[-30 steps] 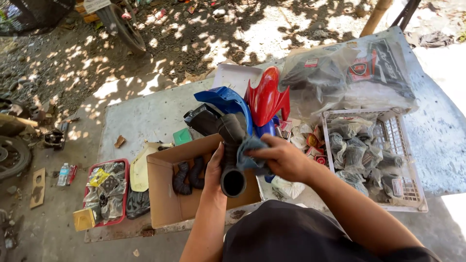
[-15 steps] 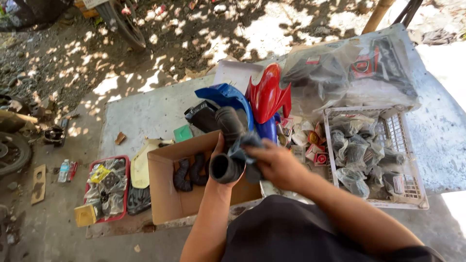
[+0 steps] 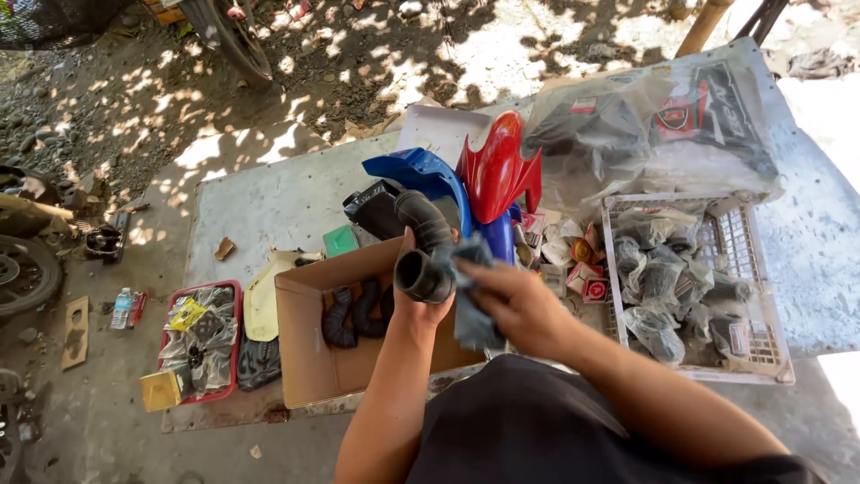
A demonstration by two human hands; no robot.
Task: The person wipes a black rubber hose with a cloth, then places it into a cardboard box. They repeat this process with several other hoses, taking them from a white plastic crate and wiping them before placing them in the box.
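Head view shows that you have turned the black rubber hose (image 3: pixel 423 246) since a second ago: its open round mouth then faced down toward you near the front of the cardboard box (image 3: pixel 309 358), and now it sits higher and faces left and slightly toward you. Your left hand (image 3: pixel 419 300) is wrapped around the hose from beneath, fingers clenched on it just behind the mouth. Your right hand (image 3: pixel 520 309) has slid nearer to you and grips a blue-grey cloth (image 3: pixel 473 300) pressed against the right side of the hose; the cloth now hangs lower than before.

The hose is bent. Its long axis runs from the mouth at near left, up and away toward the blue fairing (image 3: pixel 421 177), curving left at the far end. It is held in the air above the right part of the box, in which two more black ribbed hoses (image 3: pixel 351 315) lie.

All this rests on a pale grey slab (image 3: pixel 260 211) outdoors, with dappled shade on bare ground beyond it. A red fairing (image 3: pixel 495 170) stands just right of the blue one, a white crate (image 3: pixel 770 363) of bagged parts sits at the right, and a red tray (image 3: pixel 231 291) at the near left.
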